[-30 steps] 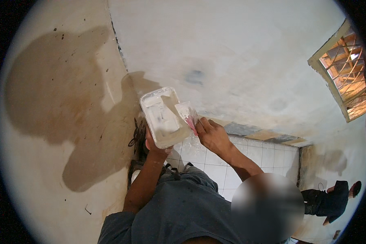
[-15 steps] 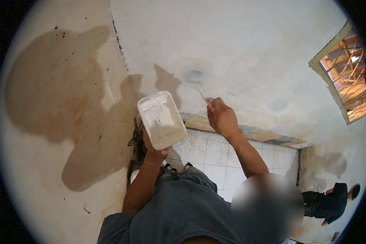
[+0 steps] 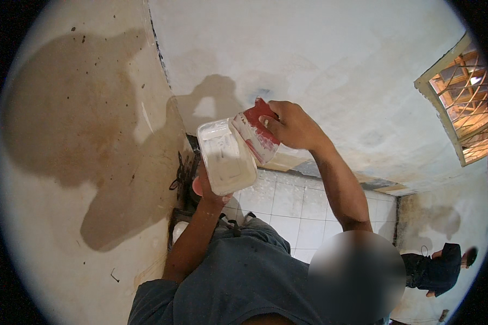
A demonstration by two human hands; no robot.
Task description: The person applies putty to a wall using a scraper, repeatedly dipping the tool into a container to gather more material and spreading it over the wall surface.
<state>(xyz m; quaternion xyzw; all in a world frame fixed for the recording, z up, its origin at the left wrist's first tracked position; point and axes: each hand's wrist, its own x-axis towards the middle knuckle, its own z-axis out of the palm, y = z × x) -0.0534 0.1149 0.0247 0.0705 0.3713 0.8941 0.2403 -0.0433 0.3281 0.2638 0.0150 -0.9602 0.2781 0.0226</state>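
Note:
My left hand (image 3: 207, 188) grips a pale rectangular plastic tub (image 3: 243, 176) from below and behind, tilted so its inside shows. White paste (image 3: 222, 154) coats the inside of the tub. In my right hand (image 3: 295, 127) is a red putty spreader (image 3: 259, 142), its broad face smeared with white paste. One edge of the spreader sits at the tub's right rim; whether the two touch, I cannot tell. Behind it, the white wall (image 3: 320, 65) carries a small bluish-grey smudge (image 3: 263, 92).
A stained wall (image 3: 108, 135) runs along the left and meets the white wall at a dark, cracked corner. White tiles (image 3: 287, 197) cover the floor. A barred window (image 3: 461, 97) is at the upper right. Another person (image 3: 439, 271) stands at the lower right.
My right hand has come back from the wall to the tub, and the spreader has turned from edge-on to broad face showing. The tub has shifted slightly right. The wall smudge looks fainter.

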